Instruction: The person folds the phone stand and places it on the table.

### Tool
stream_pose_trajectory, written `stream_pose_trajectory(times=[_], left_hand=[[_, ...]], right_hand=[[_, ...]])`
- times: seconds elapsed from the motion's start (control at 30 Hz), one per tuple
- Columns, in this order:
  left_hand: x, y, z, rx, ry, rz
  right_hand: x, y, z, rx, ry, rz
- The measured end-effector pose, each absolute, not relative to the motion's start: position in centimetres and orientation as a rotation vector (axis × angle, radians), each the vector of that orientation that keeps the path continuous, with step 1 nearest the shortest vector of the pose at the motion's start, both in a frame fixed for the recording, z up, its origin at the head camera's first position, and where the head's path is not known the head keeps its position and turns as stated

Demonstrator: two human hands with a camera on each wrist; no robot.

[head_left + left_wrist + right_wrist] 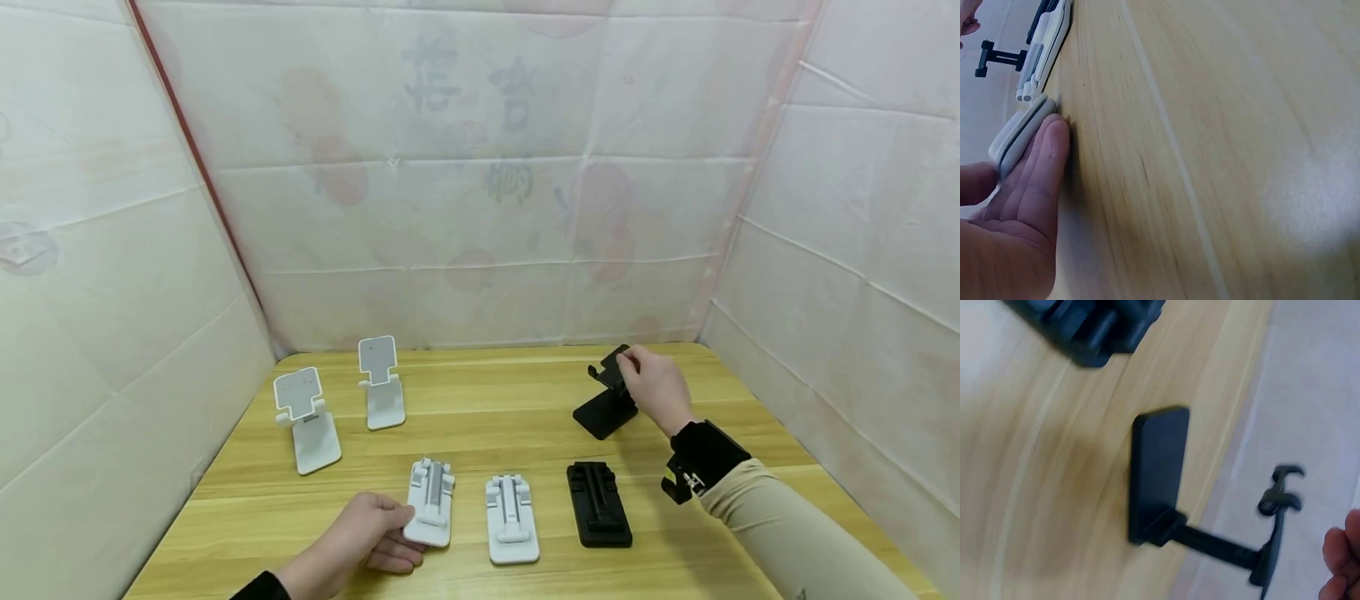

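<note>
My left hand (397,527) pinches the near left edge of a folded white phone stand (430,502) that lies flat on the wooden table (480,417). In the left wrist view that hand (1022,156) has its thumb and fingers on either side of the stand's rim (1022,125). My right hand (636,368) holds the top plate of an unfolded black stand (604,412), whose base rests on the table at the back right. The right wrist view shows that base (1160,469), the arm and hooks, with my fingertips (1341,562) at the plate's edge.
A second folded white stand (512,518) and a folded black stand (597,504) lie in the front row. Two unfolded white stands (306,421) (381,383) stand at the back left. Sheeted walls enclose the table on three sides.
</note>
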State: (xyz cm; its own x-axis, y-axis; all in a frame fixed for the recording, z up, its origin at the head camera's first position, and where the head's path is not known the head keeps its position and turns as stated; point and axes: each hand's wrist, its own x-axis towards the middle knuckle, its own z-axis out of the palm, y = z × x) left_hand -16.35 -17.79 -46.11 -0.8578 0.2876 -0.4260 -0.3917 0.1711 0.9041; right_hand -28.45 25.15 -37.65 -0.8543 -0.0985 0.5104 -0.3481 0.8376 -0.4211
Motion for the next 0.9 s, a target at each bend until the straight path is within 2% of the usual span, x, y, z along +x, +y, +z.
stream_pose_trajectory(times=[0.33, 0.6, 0.7, 0.9], left_hand=[[-15.9, -18.0, -45.9, -0.113, 2.047, 1.582], [-16.0, -18.1, -45.5, -0.159, 2.079, 1.518], [-16.1, -18.1, -45.4, -0.147, 2.081, 1.502], [-16.2, -18.3, -45.3, -0.148, 2.082, 1.461]], right_hand=[[-29.1, 28.1, -39.3, 0.169, -2.679, 0.697], [-32.7, 31.7, -44.8, 0.199, -2.726, 0.921], [-32.4, 31.4, -44.4, 0.182, -2.767, 0.971], [-29.9, 29.0, -41.0, 0.092, -2.812, 1.093]])
